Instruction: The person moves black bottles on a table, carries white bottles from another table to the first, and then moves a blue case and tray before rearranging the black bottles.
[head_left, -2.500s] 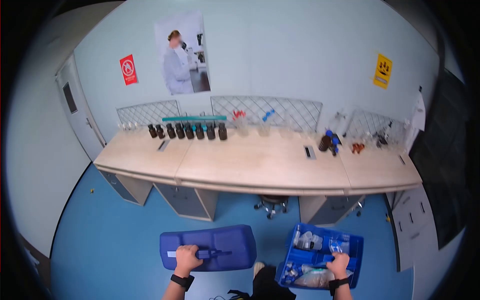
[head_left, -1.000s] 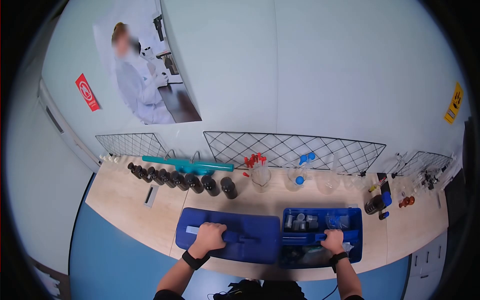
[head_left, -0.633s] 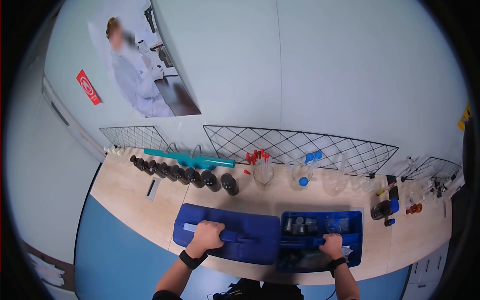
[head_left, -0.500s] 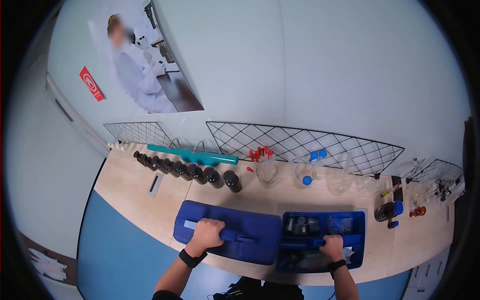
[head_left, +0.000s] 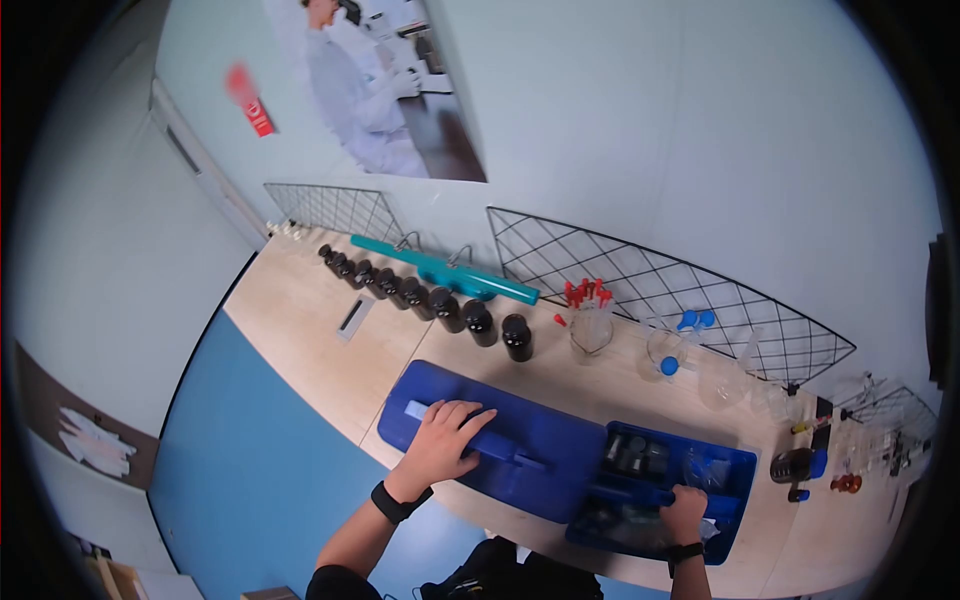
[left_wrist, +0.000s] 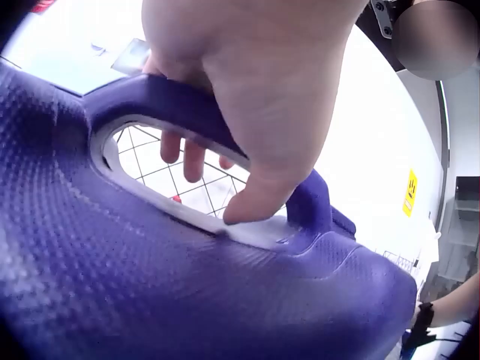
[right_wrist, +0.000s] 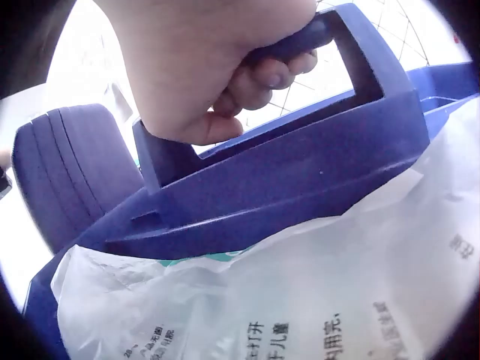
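Textured purple-blue plastic case (head_left: 520,428), left hand (head_left: 440,445) spread over it; blue plastic caddy (right_wrist: 300,178) gripped by right hand (head_left: 685,516); long axes slant down rightward.

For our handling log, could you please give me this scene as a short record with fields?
Layout: blue case left of open blue tray, near the front edge of the bench
Left hand: over the case handle, fingers loosely extended
Right hand: gripping the tray handle
Tray contents: small containers, printed white packaging
Behind: row of dark bottles, beaker holding red-topped items
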